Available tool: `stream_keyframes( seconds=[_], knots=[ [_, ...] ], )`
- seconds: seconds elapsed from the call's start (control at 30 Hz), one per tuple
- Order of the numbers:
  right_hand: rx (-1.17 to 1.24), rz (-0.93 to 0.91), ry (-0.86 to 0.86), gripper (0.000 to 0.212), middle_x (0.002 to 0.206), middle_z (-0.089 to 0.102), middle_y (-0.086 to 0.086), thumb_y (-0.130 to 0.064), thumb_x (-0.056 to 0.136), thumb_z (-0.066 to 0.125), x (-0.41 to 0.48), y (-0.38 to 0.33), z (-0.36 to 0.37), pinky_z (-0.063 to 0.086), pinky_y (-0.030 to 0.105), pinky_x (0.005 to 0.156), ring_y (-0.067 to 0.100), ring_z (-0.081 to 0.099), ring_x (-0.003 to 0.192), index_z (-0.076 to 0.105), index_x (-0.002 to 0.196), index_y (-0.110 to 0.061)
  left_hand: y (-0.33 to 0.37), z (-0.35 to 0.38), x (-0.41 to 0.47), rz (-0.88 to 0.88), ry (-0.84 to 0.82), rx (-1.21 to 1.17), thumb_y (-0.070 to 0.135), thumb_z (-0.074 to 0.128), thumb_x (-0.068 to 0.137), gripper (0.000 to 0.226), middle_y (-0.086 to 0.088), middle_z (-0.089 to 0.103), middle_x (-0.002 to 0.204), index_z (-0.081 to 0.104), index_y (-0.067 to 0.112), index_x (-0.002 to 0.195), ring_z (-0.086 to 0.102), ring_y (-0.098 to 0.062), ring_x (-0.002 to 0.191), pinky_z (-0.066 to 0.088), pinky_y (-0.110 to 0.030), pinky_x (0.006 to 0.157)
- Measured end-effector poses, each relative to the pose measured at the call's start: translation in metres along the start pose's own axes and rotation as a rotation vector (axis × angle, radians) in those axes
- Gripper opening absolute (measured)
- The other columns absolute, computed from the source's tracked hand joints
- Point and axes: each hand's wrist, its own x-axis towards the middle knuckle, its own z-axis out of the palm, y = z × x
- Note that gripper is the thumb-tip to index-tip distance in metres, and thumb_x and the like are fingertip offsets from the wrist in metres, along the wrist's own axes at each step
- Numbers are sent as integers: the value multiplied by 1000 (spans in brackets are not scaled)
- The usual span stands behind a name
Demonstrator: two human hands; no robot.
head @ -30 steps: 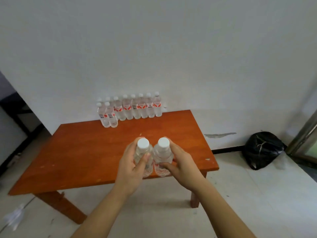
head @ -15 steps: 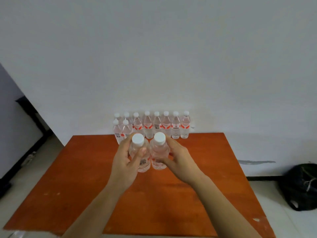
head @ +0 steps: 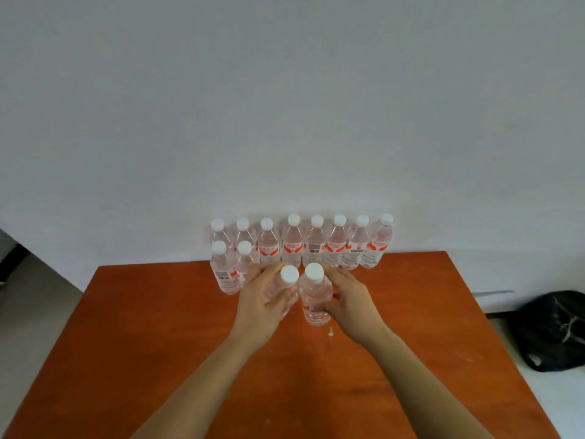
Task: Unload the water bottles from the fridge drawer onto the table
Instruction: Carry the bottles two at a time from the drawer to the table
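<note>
Two hands gripping bottles upright, side by side over mid table (head: 142, 343): left hand (head: 262, 307) curled round left bottle (head: 289, 276), right hand (head: 351, 307) round right bottle (head: 313, 296). Ten more at far edge: back row (head: 316, 248) of eight, front pair (head: 226, 274) at its left end. Red-white labels, print too blurred to read.

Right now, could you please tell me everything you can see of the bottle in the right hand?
The bottle is clear plastic with a white cap and a label low on its body. It is upright over the table, before the standing rows. The right hand grips its side; whether its base touches the table is unclear.
</note>
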Motion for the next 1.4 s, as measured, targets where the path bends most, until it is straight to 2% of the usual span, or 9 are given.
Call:
stream_keyframes(
  seconds=[0.1, 0.27, 0.4, 0.53, 0.7, 0.83, 1.07, 1.23, 1.4],
  knots=[
    [-14, 94, 13, 80, 129, 64, -9, -12, 69, 85, 26, 12, 13, 53, 40, 96, 14, 59, 117, 54, 139, -33, -22, 5, 27, -5, -19, 15, 26, 73, 86, 35, 21, 60, 113, 65, 28, 120, 53, 10, 109, 38, -4, 86],
    [-3, 137, 4, 81, 137, 61, -10, -7, 73, 80, 65, 36, 34, 54, 42, 98, 15, 57, 125, 50, 142, -35, -64, 14, 68, -92, -62, 138, 35, 69, 90, 34, 18, 67, 118, 65, 28, 123, 59, -1, 111, 48, -29, 94],
    [-27, 146, -36, 77, 135, 63, -9, -5, 78, 75, 94, 54, 49, 55, 42, 97, 16, 60, 123, 48, 142, -37, -77, 19, 93, -96, -83, 260, 24, 72, 88, 28, 14, 68, 105, 66, 21, 115, 60, -4, 97, 46, -25, 83],
    [1, 183, -59, 72, 132, 66, -7, -6, 83, 72, 123, 66, 62, 58, 41, 92, 17, 64, 117, 47, 143, -38, -91, 25, 114, -74, -38, 482, 23, 74, 86, 35, 6, 71, 110, 65, 23, 120, 62, -17, 107, 40, -38, 97],
    [52, 176, -88, 73, 131, 65, -4, -1, 85, 70, 145, 77, 77, 59, 40, 90, 15, 65, 111, 44, 145, -34, -102, 27, 129, -89, -1, 645, 32, 71, 86, 38, 5, 70, 101, 65, 25, 123, 57, -21, 106, 36, -44, 92],
    [79, 128, -87, 71, 141, 55, -5, -4, 88, 69, 161, 79, 84, 58, 38, 94, 14, 61, 116, 42, 147, -34, -109, 24, 143, -91, 44, 700, 30, 72, 86, 35, 0, 72, 94, 67, 21, 118, 59, -25, 102, 29, -38, 82],
    [39, 86, -129, 76, 147, 40, -1, -14, 89, 71, 162, 79, 87, 52, 44, 103, 22, 51, 126, 34, 150, -40, -119, 23, 147, -86, -38, 769, 39, 65, 89, 45, 0, 72, 111, 59, 21, 129, 59, -26, 110, 40, -43, 87],
    [-33, 40, -120, 70, 151, 45, 5, -27, 92, 69, 157, 51, 70, 53, 44, 100, 28, 55, 129, 34, 153, -31, -105, 9, 143, -92, -123, 697, 44, 62, 92, 59, 1, 57, 140, 44, 26, 145, 46, -23, 134, 32, -45, 104],
    [88, -7, 97, 58, 150, 46, 0, -50, 99, 52, 147, 0, 27, 48, 46, 107, 16, 48, 135, 35, 152, -32, -67, -27, 125, 0, 66, 542, 56, 41, 97, 55, -1, 55, 142, 50, 21, 139, 48, -24, 133, 29, -44, 106]
  ],
)
